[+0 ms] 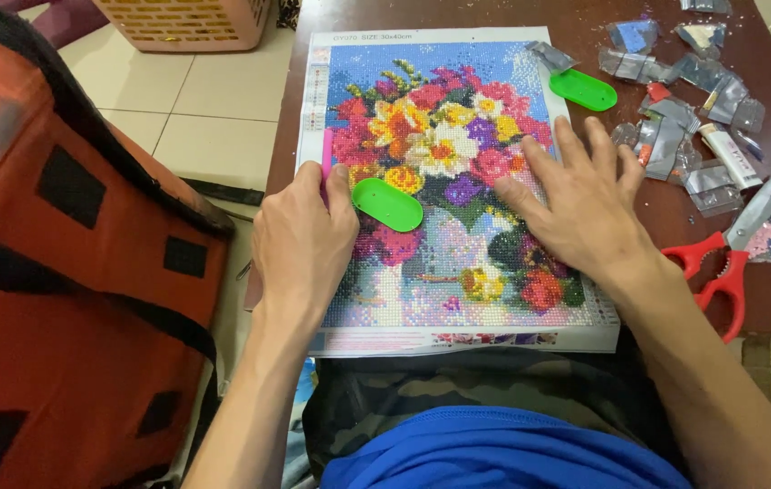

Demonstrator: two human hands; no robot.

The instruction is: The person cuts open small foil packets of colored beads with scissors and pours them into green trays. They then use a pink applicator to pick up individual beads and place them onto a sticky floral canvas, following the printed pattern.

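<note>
A flower-bouquet diamond-painting canvas (458, 181) lies in the middle of the frame on a dark brown counter (766, 299), its lower edge overhanging toward the person's lap. Nearly the whole picture looks filled with coloured beads; I cannot tell whether any small patches remain bare, so the work seems close to finished. The left hand (304, 240), at centre left, is closed around a pink pen tool (327, 156) at the canvas's left edge. The right hand (580, 204) lies open and flat, fingers spread, pressing on the right part of the canvas. Just beside the left hand a green oval tray (387, 204) rests on the canvas; it looks empty. A second green tray (583, 90) sits at the upper right corner, contents unclear. Small clear bead bags (684, 118) lie scattered at upper right, with red-handled scissors (721, 272) at right.
</note>
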